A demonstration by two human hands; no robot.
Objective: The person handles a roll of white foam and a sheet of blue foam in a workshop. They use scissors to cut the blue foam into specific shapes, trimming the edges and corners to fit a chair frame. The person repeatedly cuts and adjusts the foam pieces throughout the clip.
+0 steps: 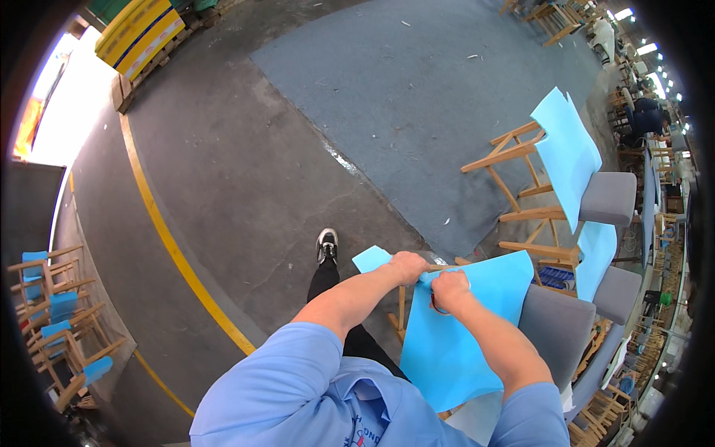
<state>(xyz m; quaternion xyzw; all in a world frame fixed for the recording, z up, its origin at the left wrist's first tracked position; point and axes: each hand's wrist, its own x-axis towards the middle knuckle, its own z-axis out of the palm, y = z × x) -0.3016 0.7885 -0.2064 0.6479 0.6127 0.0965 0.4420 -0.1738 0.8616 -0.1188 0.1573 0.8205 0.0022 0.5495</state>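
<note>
A light blue sheet (477, 298) lies over an upturned chair with wooden legs (402, 313) and a grey padded back (555, 328). My left hand (410, 267) is closed on the sheet's far edge, where a flap (371, 258) sticks out to the left. Close beside it, my right hand (452, 290) is closed around scissors, of which only a dark, reddish loop handle (439, 306) shows below the fingers. The blades are hidden. Between the two hands the blue material is bunched up.
More chairs with blue sheets (566, 156) and grey backs (609, 198) stand to the right. A grey-blue mat (417, 104) covers the floor ahead. Wooden frames (67, 320) are stacked at left, past a yellow line (167, 238). Yellow boxes (141, 37) sit at far left.
</note>
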